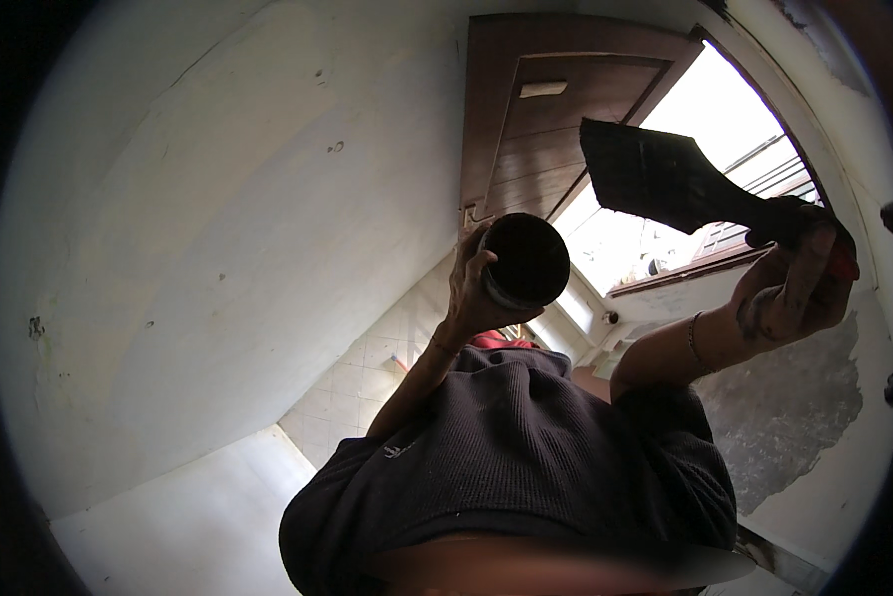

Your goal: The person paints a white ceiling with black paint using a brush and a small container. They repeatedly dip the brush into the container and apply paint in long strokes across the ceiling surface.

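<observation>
My left hand (466,288) is wrapped around a dark round tub (528,260), its open mouth toward me; the inside is too dark to make out any contents. Raised at the right, my right hand (794,288) grips a wide putty knife (655,179) by its handle, which shows a bit of red. The broad dark blade points left, above and to the right of the tub and apart from it. Against the bright window the blade is mostly a silhouette, so anything on it is hard to see. Grey smears mark the right hand.
A pale wall (218,219) with small holes and a crack fills the left. Ahead stands a brown wooden door (556,129), beside a bright window opening (744,99) with bars. A rough grey patch (784,417) shows on the right wall. Below is a tiled floor (352,382).
</observation>
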### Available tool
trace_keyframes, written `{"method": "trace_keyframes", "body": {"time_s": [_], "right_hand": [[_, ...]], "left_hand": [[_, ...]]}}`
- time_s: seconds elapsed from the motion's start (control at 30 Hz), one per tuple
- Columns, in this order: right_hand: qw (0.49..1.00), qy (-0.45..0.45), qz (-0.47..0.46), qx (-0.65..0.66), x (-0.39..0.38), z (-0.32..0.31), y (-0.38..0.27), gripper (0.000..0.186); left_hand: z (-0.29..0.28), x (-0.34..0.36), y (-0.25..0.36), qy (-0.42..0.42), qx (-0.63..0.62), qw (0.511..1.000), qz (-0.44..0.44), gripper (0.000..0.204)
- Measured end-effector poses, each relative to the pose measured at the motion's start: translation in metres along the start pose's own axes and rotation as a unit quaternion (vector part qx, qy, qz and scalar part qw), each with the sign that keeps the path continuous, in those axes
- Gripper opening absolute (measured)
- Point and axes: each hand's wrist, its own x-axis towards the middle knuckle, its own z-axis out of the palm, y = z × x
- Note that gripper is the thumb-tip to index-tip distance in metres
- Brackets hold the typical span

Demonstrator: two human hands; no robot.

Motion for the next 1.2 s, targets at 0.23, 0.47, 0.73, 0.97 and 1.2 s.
{"method": "trace_keyframes", "body": {"time_s": [0.23, 0.47, 0.73, 0.97, 1.2], "right_hand": [[0.997, 0.001, -0.036, -0.063, 0.000, 0.000, -0.003, 0.048], [0.998, -0.016, -0.047, -0.043, -0.001, -0.003, -0.002, 0.048], [0.999, -0.036, -0.032, 0.023, -0.001, 0.002, -0.008, 0.041], [0.998, -0.043, -0.040, 0.026, 0.001, 0.003, -0.007, 0.039], [1.000, 0.005, -0.001, 0.021, -0.004, 0.000, 0.005, 0.043]], "left_hand": [[0.002, -0.003, -0.003, 0.005, -0.005, 1.000, 0.011, 0.109], [0.002, -0.003, -0.004, 0.011, -0.007, 1.000, 0.004, 0.110], [0.002, 0.001, -0.003, 0.016, -0.001, 1.000, 0.015, 0.113], [0.001, 0.005, -0.002, 0.010, 0.003, 1.000, 0.021, 0.113], [-0.002, 0.009, 0.000, 0.011, 0.001, 1.000, 0.025, 0.112]]}}
